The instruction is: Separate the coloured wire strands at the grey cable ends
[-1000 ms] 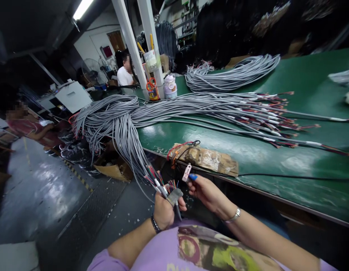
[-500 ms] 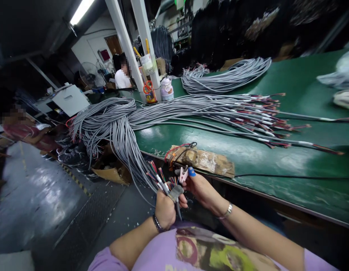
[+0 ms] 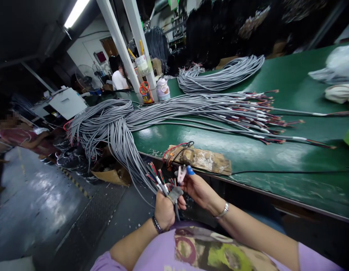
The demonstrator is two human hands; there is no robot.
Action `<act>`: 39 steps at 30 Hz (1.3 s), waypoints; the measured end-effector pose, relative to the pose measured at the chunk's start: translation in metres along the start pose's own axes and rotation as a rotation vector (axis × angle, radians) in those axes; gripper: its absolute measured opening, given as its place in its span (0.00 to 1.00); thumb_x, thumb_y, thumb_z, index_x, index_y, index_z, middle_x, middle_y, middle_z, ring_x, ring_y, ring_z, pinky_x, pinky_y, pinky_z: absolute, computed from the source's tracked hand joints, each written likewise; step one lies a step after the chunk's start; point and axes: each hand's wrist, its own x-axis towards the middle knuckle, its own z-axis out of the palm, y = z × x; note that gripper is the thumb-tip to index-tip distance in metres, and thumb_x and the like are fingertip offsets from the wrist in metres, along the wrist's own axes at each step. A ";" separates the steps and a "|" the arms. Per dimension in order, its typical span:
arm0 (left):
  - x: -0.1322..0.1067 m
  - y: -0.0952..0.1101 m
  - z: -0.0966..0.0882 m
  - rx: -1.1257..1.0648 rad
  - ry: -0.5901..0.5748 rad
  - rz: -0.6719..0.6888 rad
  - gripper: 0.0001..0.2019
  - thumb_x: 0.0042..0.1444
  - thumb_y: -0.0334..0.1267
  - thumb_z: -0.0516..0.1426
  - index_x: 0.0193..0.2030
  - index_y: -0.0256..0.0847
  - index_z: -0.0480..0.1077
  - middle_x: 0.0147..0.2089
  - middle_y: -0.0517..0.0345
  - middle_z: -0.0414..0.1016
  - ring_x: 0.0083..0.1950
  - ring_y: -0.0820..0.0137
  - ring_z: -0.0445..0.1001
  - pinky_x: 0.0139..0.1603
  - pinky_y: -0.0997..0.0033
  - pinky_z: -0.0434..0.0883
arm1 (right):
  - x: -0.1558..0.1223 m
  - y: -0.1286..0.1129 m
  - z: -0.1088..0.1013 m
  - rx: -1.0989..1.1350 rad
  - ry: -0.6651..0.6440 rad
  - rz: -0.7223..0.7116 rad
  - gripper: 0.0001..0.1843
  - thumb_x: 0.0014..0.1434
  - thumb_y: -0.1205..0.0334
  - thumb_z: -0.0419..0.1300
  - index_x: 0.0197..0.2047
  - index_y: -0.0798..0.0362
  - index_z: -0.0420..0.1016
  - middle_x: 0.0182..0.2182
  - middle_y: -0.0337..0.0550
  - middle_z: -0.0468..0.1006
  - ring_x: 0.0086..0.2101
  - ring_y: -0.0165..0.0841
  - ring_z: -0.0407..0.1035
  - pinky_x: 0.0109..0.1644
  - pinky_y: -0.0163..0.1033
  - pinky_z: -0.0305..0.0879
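My left hand is closed round the end of a grey cable whose stripped coloured wires fan out above the fist; a taped grey pad covers its thumb. My right hand pinches a small pink and white clip between thumb and a blue-capped fingertip, right beside the coloured wire tips. Both hands hover below the near edge of the green table.
A big bundle of grey cables drapes off the table's left end, its far ends fanned to the right. A second coil lies further back. A worn cardboard piece sits at the near edge. Two other people sit at the left.
My right hand has brought the clip leftwards and closer to the wire tips in my left hand. The view has shifted slightly.
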 end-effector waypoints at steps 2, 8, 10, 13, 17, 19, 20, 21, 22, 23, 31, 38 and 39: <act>-0.002 0.000 -0.003 0.007 0.000 -0.011 0.15 0.44 0.46 0.63 0.22 0.35 0.68 0.14 0.61 0.68 0.13 0.79 0.62 0.15 0.80 0.61 | -0.002 0.001 -0.006 0.051 0.022 0.042 0.21 0.48 0.42 0.62 0.29 0.54 0.72 0.25 0.40 0.73 0.24 0.28 0.64 0.30 0.34 0.64; -0.006 0.003 -0.010 0.017 -0.038 -0.096 0.17 0.42 0.48 0.64 0.26 0.33 0.71 0.15 0.60 0.69 0.12 0.79 0.61 0.13 0.80 0.58 | -0.020 0.000 -0.009 -0.096 -0.188 0.159 0.19 0.51 0.47 0.62 0.33 0.56 0.72 0.26 0.42 0.75 0.25 0.29 0.68 0.32 0.35 0.63; -0.005 0.003 -0.011 0.026 -0.080 -0.128 0.17 0.43 0.48 0.63 0.28 0.32 0.72 0.15 0.59 0.69 0.13 0.79 0.62 0.13 0.80 0.58 | -0.027 -0.002 -0.003 -0.152 -0.319 0.166 0.17 0.53 0.49 0.60 0.34 0.56 0.70 0.22 0.41 0.74 0.23 0.31 0.69 0.32 0.38 0.64; -0.004 0.002 -0.011 0.060 -0.119 -0.144 0.17 0.44 0.48 0.63 0.27 0.32 0.71 0.14 0.59 0.68 0.12 0.79 0.62 0.14 0.80 0.56 | -0.034 -0.005 0.007 -0.206 -0.401 0.142 0.16 0.55 0.51 0.59 0.39 0.55 0.69 0.18 0.39 0.74 0.21 0.33 0.70 0.30 0.40 0.64; -0.005 0.001 -0.011 0.126 -0.153 -0.141 0.18 0.46 0.49 0.61 0.23 0.33 0.69 0.15 0.57 0.70 0.14 0.77 0.66 0.15 0.80 0.54 | -0.036 -0.007 0.011 -0.269 -0.339 0.054 0.17 0.53 0.50 0.61 0.38 0.57 0.70 0.15 0.37 0.71 0.18 0.32 0.67 0.27 0.39 0.63; -0.005 0.000 -0.009 0.129 -0.177 -0.131 0.17 0.46 0.48 0.61 0.24 0.33 0.70 0.17 0.55 0.72 0.17 0.75 0.68 0.16 0.80 0.54 | -0.037 -0.006 0.009 -0.292 -0.295 0.014 0.18 0.52 0.49 0.61 0.35 0.57 0.71 0.14 0.36 0.70 0.17 0.30 0.65 0.27 0.39 0.62; -0.005 0.000 -0.008 0.120 -0.179 -0.126 0.17 0.46 0.48 0.62 0.25 0.33 0.70 0.18 0.55 0.73 0.18 0.75 0.69 0.17 0.80 0.54 | -0.038 -0.006 0.008 -0.303 -0.270 -0.001 0.17 0.52 0.49 0.61 0.33 0.57 0.72 0.14 0.35 0.69 0.18 0.30 0.64 0.27 0.38 0.61; -0.004 0.000 -0.008 0.103 -0.166 -0.123 0.17 0.46 0.48 0.62 0.26 0.33 0.70 0.19 0.54 0.73 0.19 0.74 0.70 0.17 0.79 0.55 | -0.038 -0.006 0.005 -0.315 -0.239 -0.015 0.17 0.52 0.49 0.61 0.32 0.57 0.72 0.14 0.35 0.68 0.18 0.29 0.63 0.27 0.38 0.61; -0.003 0.000 -0.007 0.076 -0.136 -0.121 0.17 0.45 0.49 0.62 0.27 0.33 0.70 0.20 0.54 0.74 0.19 0.73 0.71 0.18 0.79 0.56 | -0.039 -0.006 0.002 -0.331 -0.197 -0.029 0.17 0.51 0.49 0.62 0.31 0.56 0.72 0.15 0.36 0.69 0.19 0.29 0.63 0.28 0.38 0.60; -0.002 0.000 -0.008 0.046 -0.094 -0.123 0.18 0.44 0.49 0.62 0.27 0.33 0.71 0.20 0.53 0.74 0.20 0.73 0.71 0.18 0.79 0.56 | -0.040 -0.007 -0.001 -0.350 -0.145 -0.046 0.16 0.49 0.49 0.63 0.30 0.56 0.73 0.17 0.37 0.70 0.20 0.29 0.63 0.28 0.37 0.60; 0.003 0.007 -0.038 -0.138 0.067 -0.077 0.18 0.42 0.44 0.64 0.36 0.33 0.72 0.24 0.56 0.75 0.21 0.75 0.72 0.16 0.81 0.51 | -0.055 -0.032 -0.040 -0.652 0.108 -0.069 0.19 0.39 0.49 0.69 0.32 0.53 0.78 0.28 0.43 0.77 0.29 0.34 0.67 0.34 0.38 0.64; -0.019 0.010 -0.040 -0.122 -0.083 -0.095 0.23 0.40 0.38 0.65 0.44 0.36 0.69 0.36 0.52 0.76 0.25 0.74 0.74 0.15 0.82 0.52 | -0.083 -0.043 -0.072 -0.893 0.248 -0.235 0.23 0.43 0.45 0.65 0.42 0.47 0.76 0.37 0.44 0.78 0.40 0.43 0.70 0.43 0.45 0.67; -0.023 0.008 -0.036 -0.115 -0.112 -0.100 0.25 0.39 0.38 0.66 0.46 0.37 0.68 0.39 0.51 0.76 0.26 0.73 0.74 0.15 0.82 0.52 | -0.086 -0.043 -0.069 -0.899 0.251 -0.232 0.24 0.44 0.45 0.65 0.43 0.47 0.76 0.37 0.44 0.78 0.40 0.43 0.70 0.43 0.45 0.67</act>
